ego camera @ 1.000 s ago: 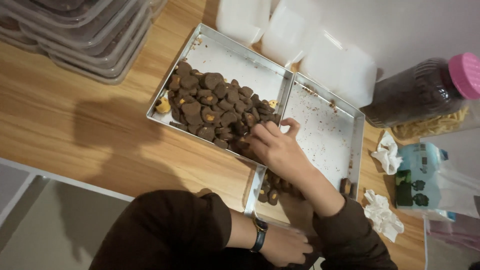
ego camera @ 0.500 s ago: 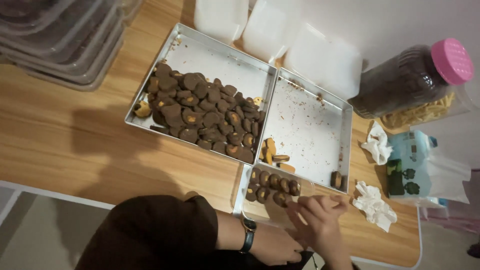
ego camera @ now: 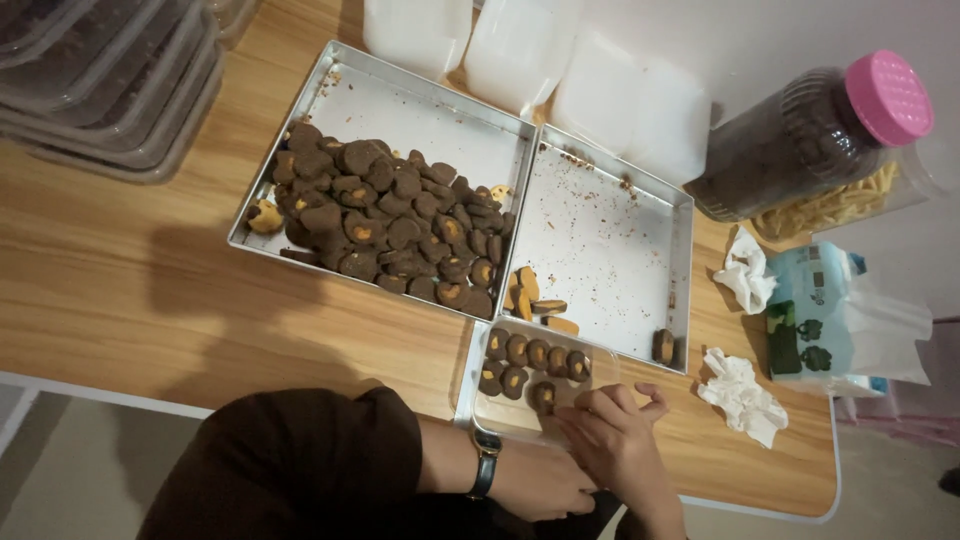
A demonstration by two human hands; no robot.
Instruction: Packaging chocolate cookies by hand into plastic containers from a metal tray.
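Observation:
A clear plastic box (ego camera: 470, 392) lies at the wooden table's near edge and holds two short rows of dark heart-shaped cookies (ego camera: 528, 353). My right hand (ego camera: 612, 442) rests over its near right part, fingers curled, fingertips on one cookie (ego camera: 543, 396). My left hand (ego camera: 545, 487), with a watch on the wrist, grips the box's near edge from below. Beyond them a metal tray (ego camera: 425, 108) carries a big heap of the same cookies (ego camera: 385, 220). To its right, a second tray (ego camera: 612, 235) holds crumbs and a few cookies (ego camera: 533, 300).
Stacked clear lidded boxes (ego camera: 100, 90) stand at the back left, white lids (ego camera: 520, 45) behind the trays. A dark jar with a pink lid (ego camera: 815, 140), a blue-green tissue pack (ego camera: 825, 335) and crumpled tissues (ego camera: 745, 400) crowd the right side.
My right hand left the heap on the left tray, drew back to the clear box and now rests on a cookie there. The view has shifted slightly, so everything sits higher in frame.

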